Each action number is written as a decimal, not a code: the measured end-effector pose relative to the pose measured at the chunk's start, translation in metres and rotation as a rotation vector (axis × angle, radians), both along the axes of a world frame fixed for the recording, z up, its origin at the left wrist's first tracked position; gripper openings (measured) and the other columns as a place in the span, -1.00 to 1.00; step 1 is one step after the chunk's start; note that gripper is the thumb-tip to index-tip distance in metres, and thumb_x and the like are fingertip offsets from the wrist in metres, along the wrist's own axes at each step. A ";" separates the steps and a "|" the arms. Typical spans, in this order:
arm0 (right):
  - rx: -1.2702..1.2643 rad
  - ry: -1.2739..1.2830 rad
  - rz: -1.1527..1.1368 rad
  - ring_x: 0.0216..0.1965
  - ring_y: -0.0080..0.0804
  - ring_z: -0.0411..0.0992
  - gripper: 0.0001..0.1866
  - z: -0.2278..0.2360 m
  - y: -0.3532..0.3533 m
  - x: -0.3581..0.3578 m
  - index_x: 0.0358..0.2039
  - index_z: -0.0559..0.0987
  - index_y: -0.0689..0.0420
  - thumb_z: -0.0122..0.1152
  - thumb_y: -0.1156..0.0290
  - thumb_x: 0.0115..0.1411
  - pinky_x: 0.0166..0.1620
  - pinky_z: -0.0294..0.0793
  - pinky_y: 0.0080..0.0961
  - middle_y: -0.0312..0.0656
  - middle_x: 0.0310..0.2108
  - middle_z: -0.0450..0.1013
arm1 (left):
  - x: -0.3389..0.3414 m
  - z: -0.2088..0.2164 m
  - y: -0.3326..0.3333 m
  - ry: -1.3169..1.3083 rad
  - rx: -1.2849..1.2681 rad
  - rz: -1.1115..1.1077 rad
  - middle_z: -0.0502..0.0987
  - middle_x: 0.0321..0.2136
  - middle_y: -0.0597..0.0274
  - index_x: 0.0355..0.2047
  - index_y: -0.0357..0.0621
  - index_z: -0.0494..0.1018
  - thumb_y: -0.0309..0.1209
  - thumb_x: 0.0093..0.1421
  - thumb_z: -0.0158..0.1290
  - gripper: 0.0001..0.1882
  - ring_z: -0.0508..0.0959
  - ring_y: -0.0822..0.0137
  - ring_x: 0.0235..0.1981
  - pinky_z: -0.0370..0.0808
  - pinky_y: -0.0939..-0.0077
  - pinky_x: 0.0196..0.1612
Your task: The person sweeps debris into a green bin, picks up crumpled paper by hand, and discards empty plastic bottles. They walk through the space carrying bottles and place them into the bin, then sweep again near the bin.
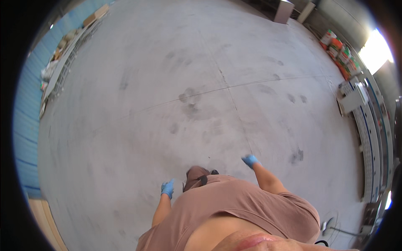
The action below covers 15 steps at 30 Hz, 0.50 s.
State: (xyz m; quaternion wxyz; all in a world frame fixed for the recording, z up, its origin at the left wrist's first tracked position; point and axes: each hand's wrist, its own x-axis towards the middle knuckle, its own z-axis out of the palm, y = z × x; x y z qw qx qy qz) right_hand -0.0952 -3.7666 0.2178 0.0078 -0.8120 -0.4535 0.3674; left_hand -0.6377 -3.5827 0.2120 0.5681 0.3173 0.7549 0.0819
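My left hand (167, 188), in a blue glove, hangs beside my body at the lower middle, its fingers loosely apart and nothing visible in them. Farther forward and to the right, my right hand (250, 160) swings out over the floor, also in a blue glove. Motion smears its fingers, so their closing is unclear, and no object shows in it. Neither hand touches anything. Below me spreads the grey concrete floor (146, 138), with joint lines and dark smudges. One brown trouser leg (195, 175) reaches forward between the hands.
Long metal frames (69, 62) lie along the blue wall (26, 138) at left. Stacked long panels (368, 150) line the right side, with several containers (336, 47) beyond them. A box-like block (284, 11) stands at the far right; a cable (345, 231) trails near right.
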 end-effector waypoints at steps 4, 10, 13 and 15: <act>0.314 0.254 -0.348 0.15 -0.16 0.46 -0.36 0.074 0.304 0.043 0.15 0.50 0.28 0.21 0.02 0.23 0.19 0.40 -0.31 0.02 0.11 0.50 | -0.002 -0.006 0.044 0.092 -0.216 0.196 0.57 -0.28 0.16 -0.16 -0.16 0.51 -0.17 0.13 0.22 -0.62 0.51 0.24 -0.33 0.48 0.21 -0.27; 0.404 0.309 -0.362 0.10 -0.25 0.48 -0.38 0.058 0.560 0.111 0.12 0.53 0.26 0.23 0.01 0.23 0.15 0.43 -0.36 -0.02 0.06 0.54 | 0.043 -0.015 0.256 0.033 -0.268 0.338 0.59 -0.17 0.14 0.01 -0.10 0.50 -0.19 0.11 0.24 -0.52 0.55 0.16 -0.20 0.51 0.15 -0.16; -0.017 0.152 -0.077 -0.46 -0.36 0.46 -0.54 0.001 0.587 0.159 -0.28 0.64 0.19 0.22 -0.03 0.24 -0.31 0.49 -0.33 -0.17 -0.45 0.56 | 0.105 -0.008 0.437 -0.020 -0.128 0.362 0.60 -0.12 0.13 0.09 -0.07 0.49 -0.21 0.10 0.25 -0.46 0.57 0.12 -0.13 0.53 0.13 -0.11; -0.215 0.177 -0.059 -0.40 -0.08 0.55 -0.43 -0.037 0.581 0.188 -0.46 0.64 0.17 -0.06 -0.09 0.28 -0.21 0.50 -0.14 0.00 -0.44 0.59 | 0.167 -0.002 0.576 0.071 -0.043 0.203 0.63 -0.22 0.12 -0.12 -0.16 0.59 -0.18 0.15 0.15 -0.62 0.55 0.15 -0.22 0.52 0.11 -0.17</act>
